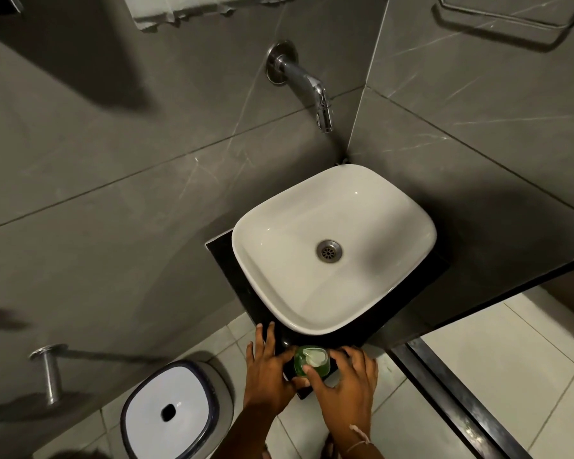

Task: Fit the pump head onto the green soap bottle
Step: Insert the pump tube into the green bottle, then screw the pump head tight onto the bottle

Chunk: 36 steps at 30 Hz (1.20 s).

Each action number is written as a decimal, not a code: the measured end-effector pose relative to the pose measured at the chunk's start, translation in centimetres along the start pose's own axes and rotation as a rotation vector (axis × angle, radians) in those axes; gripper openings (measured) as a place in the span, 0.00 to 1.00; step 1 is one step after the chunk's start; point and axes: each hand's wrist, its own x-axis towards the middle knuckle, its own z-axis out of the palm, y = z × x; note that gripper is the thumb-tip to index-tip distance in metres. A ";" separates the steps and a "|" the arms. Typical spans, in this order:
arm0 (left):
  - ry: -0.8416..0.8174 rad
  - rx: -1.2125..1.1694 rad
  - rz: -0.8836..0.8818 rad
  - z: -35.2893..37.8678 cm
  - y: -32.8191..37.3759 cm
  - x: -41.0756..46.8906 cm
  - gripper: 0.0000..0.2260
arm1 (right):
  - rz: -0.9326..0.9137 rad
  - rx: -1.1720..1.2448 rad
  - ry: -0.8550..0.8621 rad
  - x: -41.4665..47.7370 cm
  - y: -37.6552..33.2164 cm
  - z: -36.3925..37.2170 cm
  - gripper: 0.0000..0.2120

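The green soap bottle [303,365] stands on the near corner of the dark counter [227,256], just in front of the basin. A pale, translucent pump head [315,356] sits on top of the bottle. My left hand [268,369] lies against the bottle's left side, fingers spread over the counter edge. My right hand [343,384] wraps the bottle from the right and front, its thumb pressed on the green body. Whether the pump head is seated or loose I cannot tell.
A white basin [332,250] with a metal drain fills the counter behind the bottle. A chrome tap [312,87] juts from the grey tiled wall above it. A white bin with a dark rim [173,409] stands on the floor at left, near a metal wall peg [48,372].
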 end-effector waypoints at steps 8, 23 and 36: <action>-0.006 -0.021 0.000 -0.1 0.1 0.1 0.29 | -0.030 0.012 -0.003 1.0 -1.2 -0.9 0.16; 0.032 -0.020 0.001 0.5 -0.1 0.0 0.21 | 0.162 0.071 0.018 0.7 -2.7 0.4 0.26; 0.029 -0.015 0.002 0.7 -0.3 0.1 0.24 | 0.184 0.151 -0.020 0.8 -2.9 0.1 0.22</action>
